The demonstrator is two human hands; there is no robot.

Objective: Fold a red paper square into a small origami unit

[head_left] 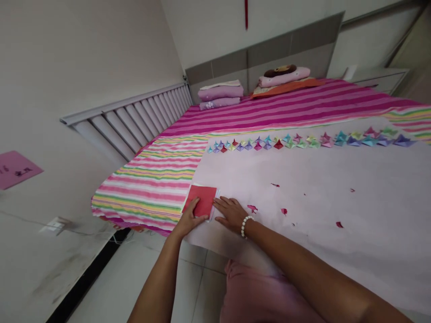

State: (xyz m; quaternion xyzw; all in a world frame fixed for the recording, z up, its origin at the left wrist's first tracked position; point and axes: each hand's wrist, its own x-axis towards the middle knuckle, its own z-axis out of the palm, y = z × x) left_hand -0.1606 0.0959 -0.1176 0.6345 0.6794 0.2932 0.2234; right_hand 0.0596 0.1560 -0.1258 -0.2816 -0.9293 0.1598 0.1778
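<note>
With the left hand (188, 220) at 6 o'clock of the red paper square (203, 199), fingers together and flat on its lower edge, and the right hand (230, 213) at 4 o'clock, fingers a little apart with tips touching its right edge. Holding the square down on the pale cloth (336, 197), at 7 o'clock from the row of folded paper shapes (303, 141). Seems a flattening step before a fold; probably calling next for matched corners and steady pressure.

I see a home bedroom. A striped sheet (269, 112) covers the bed running ahead of my left hand (190, 220). Folded blankets (220, 95) and a pillow (284, 76) lie far beyond it against the headboard (262, 54), and a bedside cabinet (380, 78) stands far past my right hand (232, 214).
</note>
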